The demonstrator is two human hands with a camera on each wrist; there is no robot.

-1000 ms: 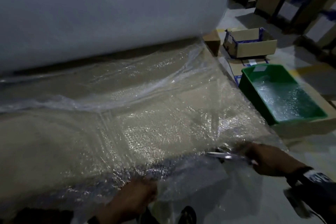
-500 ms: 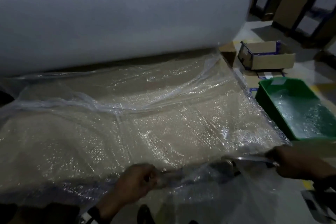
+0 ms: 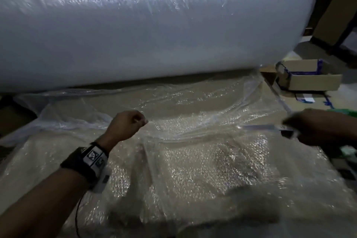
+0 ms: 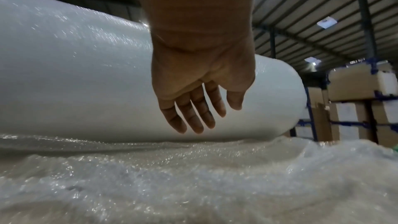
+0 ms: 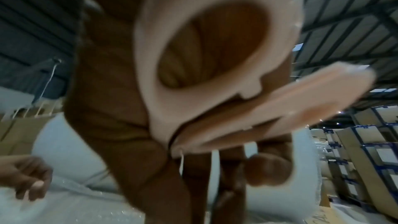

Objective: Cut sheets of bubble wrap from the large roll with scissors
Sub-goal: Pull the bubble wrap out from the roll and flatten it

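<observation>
The large white bubble wrap roll [image 3: 154, 25] lies across the back, and its unrolled sheet [image 3: 193, 164] spreads toward me. My left hand [image 3: 133, 121] hovers above the sheet near its middle; in the left wrist view its fingers [image 4: 193, 118] hang relaxed and hold nothing, in front of the roll [image 4: 75, 74]. My right hand [image 3: 316, 127] grips the scissors [image 3: 258, 127] at the sheet's right side, blades pointing left. In the right wrist view my fingers pass through the pink scissors handles [image 5: 215, 77].
An open cardboard box [image 3: 309, 79] sits on the floor at the right past the roll's end. A green bin's corner [image 3: 345, 112] shows behind my right hand. Racks stacked with cartons [image 4: 355, 108] stand to the right.
My left hand has let go of the sheet's near edge and moved forward above the sheet. My right hand with the scissors has moved farther from me along the right side.
</observation>
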